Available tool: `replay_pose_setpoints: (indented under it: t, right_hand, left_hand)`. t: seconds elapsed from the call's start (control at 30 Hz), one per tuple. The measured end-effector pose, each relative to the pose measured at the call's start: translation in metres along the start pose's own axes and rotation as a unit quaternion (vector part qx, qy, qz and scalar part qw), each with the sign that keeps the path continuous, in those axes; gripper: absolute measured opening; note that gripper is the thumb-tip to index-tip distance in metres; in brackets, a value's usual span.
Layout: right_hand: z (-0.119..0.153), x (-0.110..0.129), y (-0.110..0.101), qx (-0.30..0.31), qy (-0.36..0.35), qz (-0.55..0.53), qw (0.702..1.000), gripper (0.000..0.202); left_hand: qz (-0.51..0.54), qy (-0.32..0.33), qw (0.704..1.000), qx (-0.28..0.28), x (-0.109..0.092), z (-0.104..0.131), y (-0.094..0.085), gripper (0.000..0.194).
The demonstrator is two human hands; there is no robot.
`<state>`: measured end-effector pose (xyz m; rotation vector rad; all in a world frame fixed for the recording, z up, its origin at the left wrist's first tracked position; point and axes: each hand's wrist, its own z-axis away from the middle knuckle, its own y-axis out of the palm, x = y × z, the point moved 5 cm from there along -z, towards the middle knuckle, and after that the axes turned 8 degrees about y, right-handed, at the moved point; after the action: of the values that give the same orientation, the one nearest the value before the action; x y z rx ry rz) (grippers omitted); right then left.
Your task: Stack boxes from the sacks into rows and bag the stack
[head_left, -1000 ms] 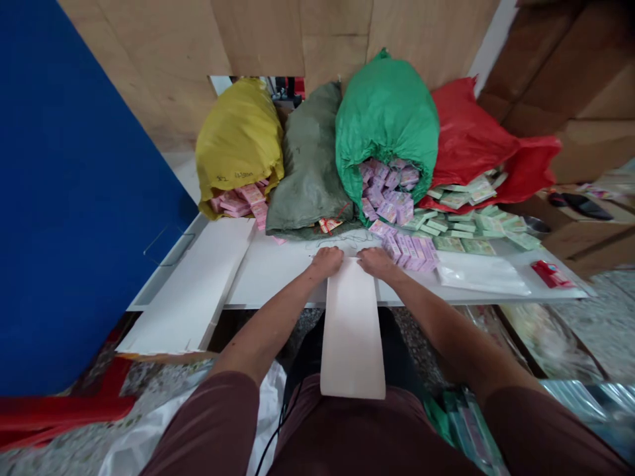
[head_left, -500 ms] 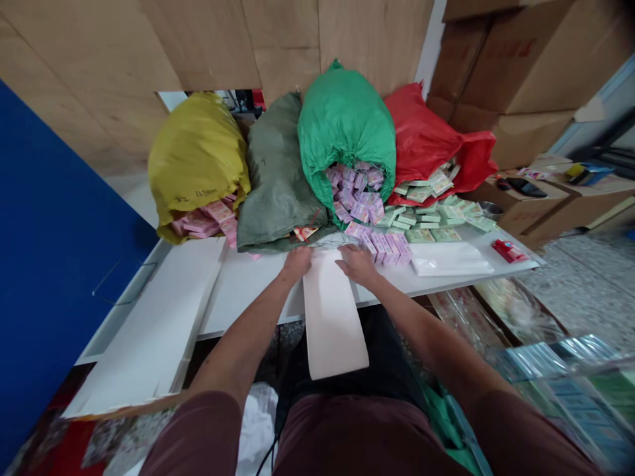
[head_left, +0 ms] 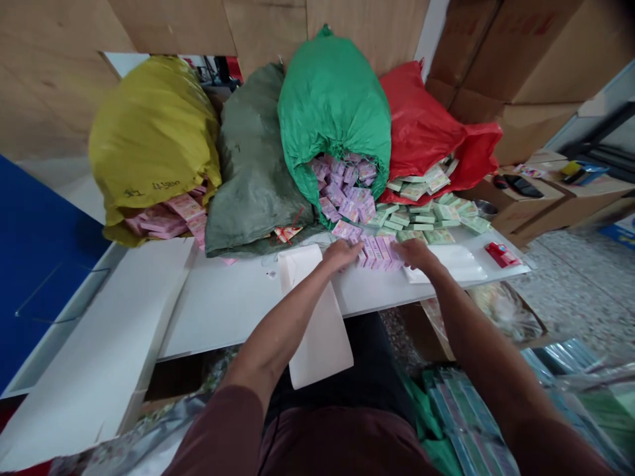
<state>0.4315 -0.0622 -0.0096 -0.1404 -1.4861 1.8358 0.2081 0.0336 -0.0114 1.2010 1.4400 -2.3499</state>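
Observation:
A row of small purple boxes stands on the white table, with a hand at each end. My left hand is against the row's left end, its fingers curled at the boxes. At the right end, my right hand has its fingers bent against the last box. Together they squeeze the row between them. A long white paper sheet or sleeve lies partly under my left forearm and hangs over the table's front edge. Behind the row, more purple boxes spill from a green sack.
A yellow sack with pink boxes, a grey-green sack and a red sack line the back. Pale green boxes spread behind my right hand. White sheets are stacked left; a red packet lies right.
Both hands have let go of the white paper and moved right to the row of purple boxes. The paper now lies alone, slightly tilted. The view has shifted too.

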Motion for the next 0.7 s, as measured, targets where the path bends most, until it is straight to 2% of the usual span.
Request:
replay_pose_setpoints:
  t: [0.07, 0.13, 0.23, 0.33, 0.4, 0.5, 0.57, 0.7]
  right_hand:
    - [-0.001, 0.006, 0.01, -0.009, -0.019, 0.008, 1.0, 0.057]
    - [0.002, 0.009, 0.015, -0.028, -0.037, 0.009, 0.999, 0.056]
    - [0.016, 0.007, 0.02, -0.066, -0.056, -0.002, 0.996, 0.051]
    - [0.042, 0.004, 0.027, -0.105, -0.102, -0.096, 0.985, 0.044]
    - [0.06, 0.001, 0.037, -0.097, -0.131, -0.199, 0.966, 0.045]
    - [0.077, -0.005, 0.053, -0.059, -0.129, -0.283, 0.949, 0.05]
    - [0.079, -0.008, 0.059, -0.062, -0.107, -0.282, 0.951, 0.051]
    - [0.069, -0.008, 0.058, -0.076, -0.051, -0.244, 0.965, 0.06]
  left_hand:
    - [0.011, 0.005, 1.0, 0.019, -0.003, -0.004, 0.013, 0.055]
    - [0.018, 0.025, 0.999, 0.019, -0.003, -0.001, 0.017, 0.047]
    - [0.019, 0.052, 0.998, 0.007, 0.001, 0.011, 0.012, 0.034]
    - [0.025, 0.091, 0.994, -0.057, 0.008, 0.028, -0.001, 0.022]
    - [0.055, 0.108, 0.989, -0.083, 0.015, 0.042, -0.005, 0.029]
    - [0.119, 0.12, 0.985, -0.039, 0.02, 0.059, 0.0, 0.035]
    - [0.108, 0.115, 0.987, -0.027, 0.018, 0.063, 0.0, 0.042]
    - [0.01, 0.053, 0.997, -0.052, 0.012, 0.055, -0.005, 0.066]
